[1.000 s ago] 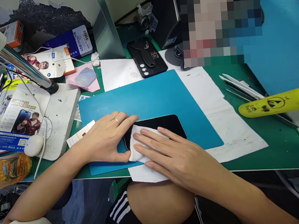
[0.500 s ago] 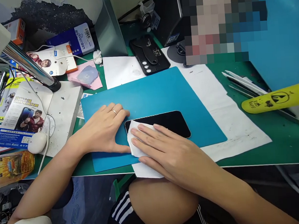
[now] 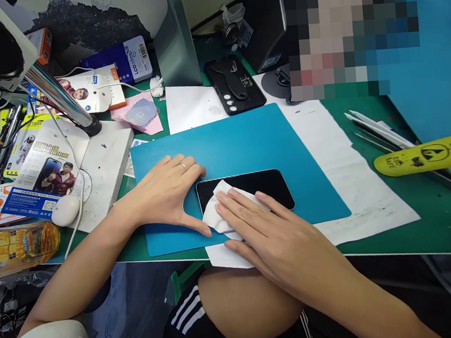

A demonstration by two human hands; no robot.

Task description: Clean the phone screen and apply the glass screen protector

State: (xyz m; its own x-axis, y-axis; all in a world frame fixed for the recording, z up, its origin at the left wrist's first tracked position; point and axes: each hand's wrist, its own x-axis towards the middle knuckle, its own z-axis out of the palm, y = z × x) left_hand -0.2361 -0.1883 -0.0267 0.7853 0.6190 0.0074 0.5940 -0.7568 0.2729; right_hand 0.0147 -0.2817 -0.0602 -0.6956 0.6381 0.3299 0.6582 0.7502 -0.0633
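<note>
A black-screened smartphone (image 3: 271, 183) lies flat on a blue mat (image 3: 215, 139). My right hand (image 3: 274, 230) presses a folded white wipe (image 3: 212, 216) down on the phone's glass, its fingers stretched out over the wipe. Most of the screen's lower half is covered by that hand and wipe. At the phone's left end is my left hand (image 3: 169, 191), wearing a ring. Its thumb and fingers are spread apart, with the fingertips close to the phone's upper left corner and the thumb tip close to the wipe.
Behind the mat lies a black phone case (image 3: 235, 84). Several tweezers-like tools (image 3: 381, 130) and a yellow-handled tool (image 3: 421, 155) are at right. A lamp pole (image 3: 60, 95), boxes and a white cable (image 3: 81, 194) crowd the left. White paper (image 3: 383, 214) sticks out beneath the mat.
The wipe has bunched up, and my right hand has shifted slightly on the screen. My left thumb has moved a little lower. The whole view has shifted slightly.
</note>
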